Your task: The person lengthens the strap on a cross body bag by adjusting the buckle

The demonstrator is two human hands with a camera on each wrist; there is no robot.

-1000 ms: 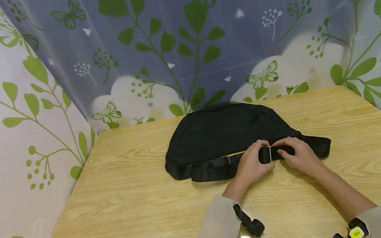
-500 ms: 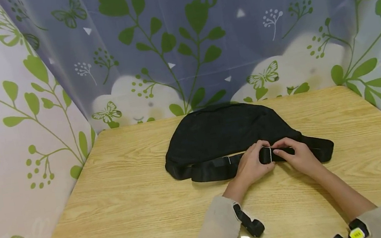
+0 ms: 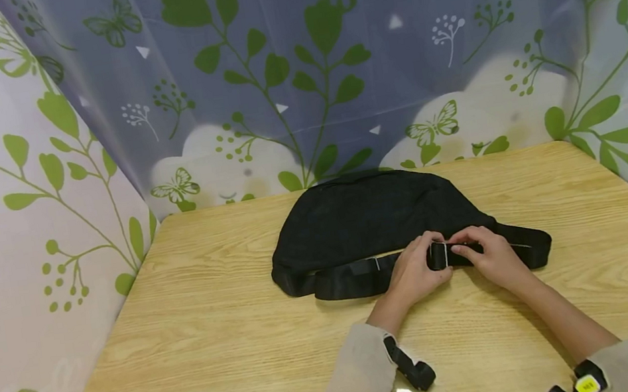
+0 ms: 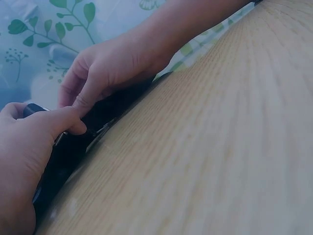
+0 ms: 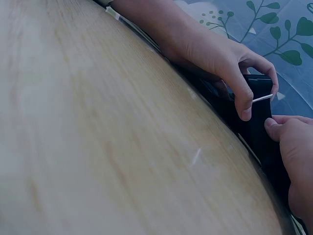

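Note:
A black waist bag [image 3: 365, 219] lies flat at the back of the table, its black strap [image 3: 347, 285] running along the near side. My left hand [image 3: 417, 270] grips the strap at a metal slide buckle [image 3: 445, 254], thumb below and fingers above. Just right of the buckle, my right hand [image 3: 494, 258] pinches the strap between thumb and fingers. In the right wrist view the strap [image 5: 259, 137] rises in a loop by the buckle's silver bar [image 5: 262, 98]. The left wrist view shows both hands close together, with much of the strap hidden behind them.
The wooden table [image 3: 222, 356] extends in front and to both sides. A patterned cloth [image 3: 247, 64] with leaves and butterflies hangs behind the bag and along the sides. Black camera bands [image 3: 413, 366] sit on both wrists.
The strap's right-hand loop has shifted slightly right and toward me. The right fingers have closed in a little on the strap beside the buckle; the left hand has stayed in place.

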